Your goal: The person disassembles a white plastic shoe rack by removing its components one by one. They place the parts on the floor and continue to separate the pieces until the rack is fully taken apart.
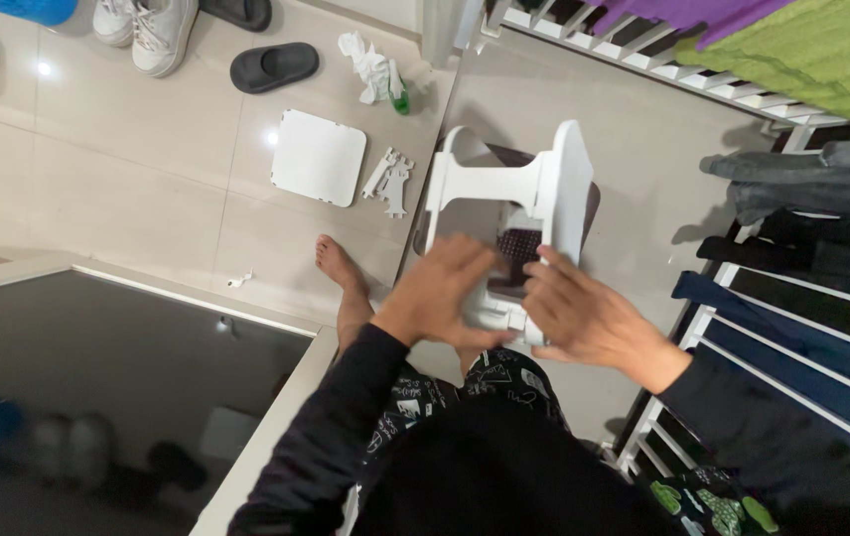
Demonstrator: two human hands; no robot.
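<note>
Both hands work on a white plastic furniture piece (pixel 519 203), smooth and matte, made of flat panels with rounded corners and a curved bracket-like cutout. It stands on edge on the glossy beige floor tiles (pixel 127 179), right in front of the person's knees, half over a dark brown basket (pixel 516 248) with a perforated wall.

Left hand (pixel 442 291): fingers spread, palm flat against the near lower end of the white piece. Right hand (pixel 584 316): fingers spread too, tips touching the same end from the other side. Neither hand looks closed round anything; thumbs hidden, so the grip underneath is unclear.

A bare foot (pixel 341 278) rests on the tiles just left of the piece. Further along the floor, a loose white square panel (pixel 318 157) with rounded corners lies flat, and beside it a cluster of small white plastic parts (pixel 390 181). Near the far wall: a crumpled white cloth (pixel 370 65) next to a small green bottle (pixel 400 99), a black rubber slide sandal (pixel 274 67), white sneakers (pixel 147 30).

Right side: a white metal drying rack (pixel 723 298) with dark garments over the bars, a green towel (pixel 812 50) and purple cloth (pixel 703 15) up top. Lower left, a dark glossy surface (pixel 97 377) with a pale frame shows reflections.
</note>
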